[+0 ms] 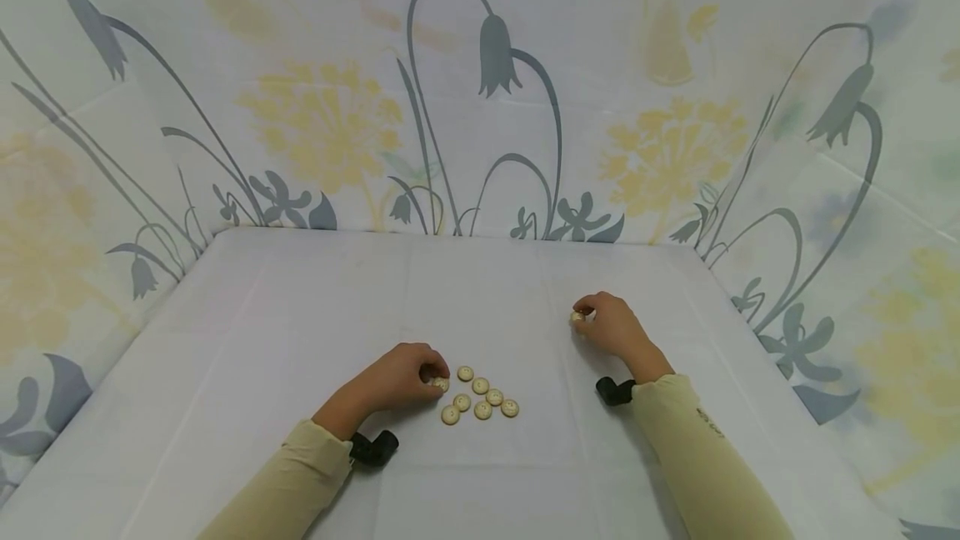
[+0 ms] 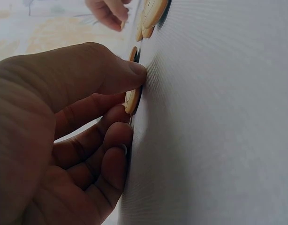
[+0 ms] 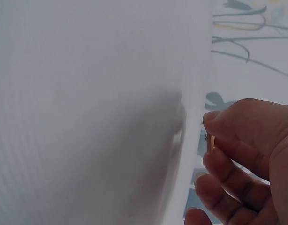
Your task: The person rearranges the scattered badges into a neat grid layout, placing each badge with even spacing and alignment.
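1. The person's left grip [image 1: 405, 375] is closed down to a narrow pinch, with thumb and fingers around one cream disc [image 1: 440, 385] at the left end of a small group.
2. Seen from the left wrist, that disc sits low, close beside the white tabletop [image 1: 322, 298], its face nearly parallel to the surface; whether it touches cannot be told. The other fingers are curled below it.
3. The right grip [image 1: 613, 327] is likewise narrowed to a pinch, holding another cream disc [image 1: 577, 317] between thumb and finger, well apart from the group and farther back on the right.
4. In the right wrist view this second disc shows nearly edge-on and raised off the surface; a soft shadow falls on the white covering.
5. Seven loose discs [image 1: 482, 410] lie flat in a loose cluster just right of the left grip, some close together, others slightly spaced. They are round and cream-coloured, with small dark markings.
6. Both arms wear pale yellowish sleeves [image 1: 697, 440], with a black device [image 1: 615, 391] at each wrist.
7. Behind the tabletop stands a white backdrop [image 1: 495, 48] printed with grey-blue bellflowers and yellow blossoms.
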`<state>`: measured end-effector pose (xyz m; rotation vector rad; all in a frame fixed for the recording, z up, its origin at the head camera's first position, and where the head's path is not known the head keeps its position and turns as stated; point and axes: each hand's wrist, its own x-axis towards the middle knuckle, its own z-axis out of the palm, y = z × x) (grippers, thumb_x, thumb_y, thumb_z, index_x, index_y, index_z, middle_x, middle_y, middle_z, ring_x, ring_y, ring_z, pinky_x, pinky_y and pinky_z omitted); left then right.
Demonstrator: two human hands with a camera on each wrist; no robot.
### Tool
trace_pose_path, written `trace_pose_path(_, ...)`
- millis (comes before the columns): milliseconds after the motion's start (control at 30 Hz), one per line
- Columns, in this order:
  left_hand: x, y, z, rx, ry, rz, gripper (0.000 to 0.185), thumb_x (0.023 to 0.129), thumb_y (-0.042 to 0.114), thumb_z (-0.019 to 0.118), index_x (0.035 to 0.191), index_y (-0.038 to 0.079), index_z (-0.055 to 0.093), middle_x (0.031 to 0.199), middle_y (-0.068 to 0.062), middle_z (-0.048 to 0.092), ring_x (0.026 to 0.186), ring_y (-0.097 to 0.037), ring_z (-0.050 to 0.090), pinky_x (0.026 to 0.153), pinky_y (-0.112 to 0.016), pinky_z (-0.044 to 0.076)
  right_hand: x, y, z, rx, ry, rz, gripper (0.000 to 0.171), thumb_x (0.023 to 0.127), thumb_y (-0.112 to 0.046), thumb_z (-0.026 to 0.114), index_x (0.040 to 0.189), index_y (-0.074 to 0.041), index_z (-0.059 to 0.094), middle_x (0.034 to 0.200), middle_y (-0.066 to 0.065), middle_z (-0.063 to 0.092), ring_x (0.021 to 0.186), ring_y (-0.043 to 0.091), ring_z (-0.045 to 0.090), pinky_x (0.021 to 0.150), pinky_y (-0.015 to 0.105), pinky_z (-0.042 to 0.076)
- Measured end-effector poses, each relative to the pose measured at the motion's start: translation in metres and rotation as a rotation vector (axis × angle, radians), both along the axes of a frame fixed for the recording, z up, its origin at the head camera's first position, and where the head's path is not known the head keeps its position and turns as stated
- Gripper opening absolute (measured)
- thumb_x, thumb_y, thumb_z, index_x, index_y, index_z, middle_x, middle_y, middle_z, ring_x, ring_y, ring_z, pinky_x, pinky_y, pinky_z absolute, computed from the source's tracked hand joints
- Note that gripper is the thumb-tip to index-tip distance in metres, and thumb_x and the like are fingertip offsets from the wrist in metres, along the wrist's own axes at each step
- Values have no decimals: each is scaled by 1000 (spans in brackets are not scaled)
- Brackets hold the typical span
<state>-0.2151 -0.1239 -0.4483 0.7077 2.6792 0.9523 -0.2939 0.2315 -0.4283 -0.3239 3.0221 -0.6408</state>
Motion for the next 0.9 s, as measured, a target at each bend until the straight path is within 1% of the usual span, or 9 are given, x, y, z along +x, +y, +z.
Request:
trace_pose_path(133, -1, 0, 0, 2, -7, 4, 16, 82, 16, 76, 97, 14, 71, 88, 6, 61, 80, -10, 52, 72, -27, 45, -3, 6, 1, -4, -1, -20, 32, 90, -18, 62, 116, -1, 67, 113, 18, 64, 107, 35, 58, 94, 49, 45)
trace_pose_path(433, -1, -1, 1, 7, -17, 4, 17, 82, 16, 76, 97, 14, 71, 89, 6, 62, 81, -10, 53, 72, -27, 46, -14, 19, -4, -9, -23, -78, 34, 91, -19, 61, 119, 0, 65, 117, 21, 62, 111, 38, 56, 96, 50, 43)
trace_pose_path(633, -1, 0, 1, -3, -10, 2, 16, 82, 17, 76, 97, 14, 71, 89, 6, 62, 81, -9, 53, 72, -27, 46, -17, 24, -3, -17, -44, -122, 33, 93, -19, 58, 119, 0, 64, 117, 21, 62, 109, 37, 56, 95, 50, 44)
trace_pose_path(900, -1, 0, 0, -7, -14, 11, 15, 82, 17, 75, 97, 16, 71, 88, 7, 61, 81, -9, 52, 73, -27, 45, -20, 31, -7, -15, -31, -134, 33, 93, -19, 58, 117, 2, 65, 113, 21, 64, 105, 36, 59, 91, 49, 46)
